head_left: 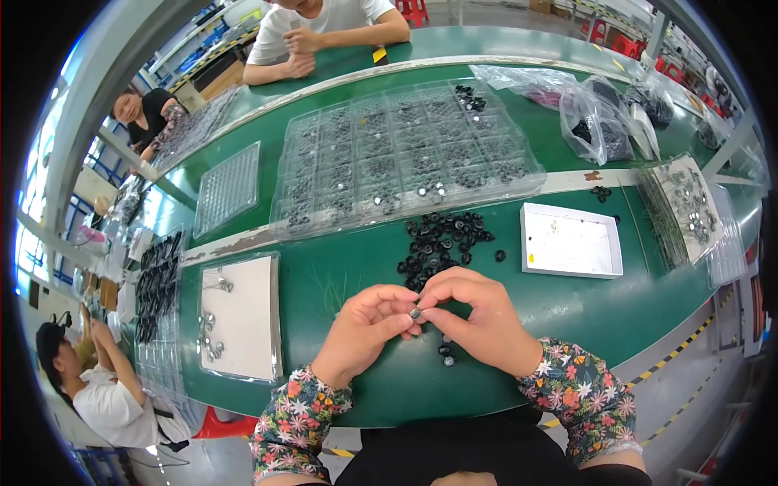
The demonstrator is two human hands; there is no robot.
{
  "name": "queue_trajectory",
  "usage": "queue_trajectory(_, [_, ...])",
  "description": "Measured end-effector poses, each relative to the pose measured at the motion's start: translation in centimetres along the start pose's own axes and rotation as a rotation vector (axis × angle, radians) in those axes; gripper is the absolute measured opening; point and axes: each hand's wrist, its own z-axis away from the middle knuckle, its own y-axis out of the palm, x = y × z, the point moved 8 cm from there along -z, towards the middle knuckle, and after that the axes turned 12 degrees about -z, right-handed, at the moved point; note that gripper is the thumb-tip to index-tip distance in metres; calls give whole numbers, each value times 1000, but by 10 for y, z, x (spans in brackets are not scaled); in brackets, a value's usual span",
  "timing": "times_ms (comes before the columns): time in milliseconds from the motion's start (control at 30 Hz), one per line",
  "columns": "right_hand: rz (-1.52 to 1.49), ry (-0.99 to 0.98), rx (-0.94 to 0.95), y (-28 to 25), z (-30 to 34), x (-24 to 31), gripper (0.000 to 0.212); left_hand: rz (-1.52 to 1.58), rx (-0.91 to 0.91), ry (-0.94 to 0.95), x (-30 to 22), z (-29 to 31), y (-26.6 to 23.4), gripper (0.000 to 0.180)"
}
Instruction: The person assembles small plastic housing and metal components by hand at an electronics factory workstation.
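Note:
Over the green table [348,243], my left hand [365,328] and my right hand [478,316] meet with their fingertips pinched together. Between them is a small round part [416,313] with a shiny silver face; the fingers cover most of it. Just beyond my hands lies a loose heap of small black round parts [442,239]. A few more pieces [446,351], some with silvery faces, rest on the table beneath my right hand. To the left, a pale flat board [239,324] in a clear tray carries several silver pieces [208,322] with thin wires.
Across the table stretches a large clear compartment tray [282,194] filled with small parts. A shallow white box [571,271] stands right of the heap, near another board with silver pieces [689,211]. Plastic bags [596,121] lie at the far right. A person [324,36] sits opposite.

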Motion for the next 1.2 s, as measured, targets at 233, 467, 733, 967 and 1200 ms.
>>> queue_trajectory(233, [-74, -9, -35, 0, 1, 2, 16, -13, 34, 46, 3, 1, -3, 27])
queue_trajectory(467, [69, -33, 7, 5, 0, 3, 25, -140, -45, 128, -6, 1, -3, 23])
queue_trajectory(733, [114, -97, -1, 4, 1, 7, 19, -117, 7, 141, -5, 1, -1, 22])
queue_trajectory(967, [-38, 65, 19, 3, 2, -4, 11, -121, 14, 156, -7, 2, 0, 23])
queue_trajectory(1200, [-132, 197, 44, 2, 3, -15, 7, -83, 48, 174, -8, 1, 3, 23])
